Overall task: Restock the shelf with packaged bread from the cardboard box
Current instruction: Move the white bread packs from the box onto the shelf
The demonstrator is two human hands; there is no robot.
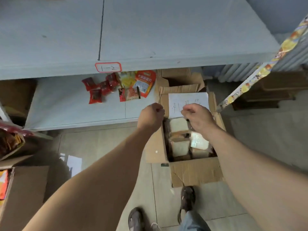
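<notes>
Though hands (175, 115) hover, bread (180, 147) below.

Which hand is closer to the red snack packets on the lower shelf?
Left. The left hand is at the shelf's front edge, just right of the red snack packets. The right hand is farther right, over the cardboard box.

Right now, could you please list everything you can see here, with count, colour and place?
cardboard box: one, brown, open on floor
packaged bread: several, pale, inside box
paper sheet: one, white, on far flap
snack packets: several, red and orange, lower shelf
shelf label: one, red-edged, upper shelf edge
other boxes: two, brown, far left
shoes: two, dark, on floor
left hand: closed, beside box
right hand: pinching a wrapper over box
</notes>
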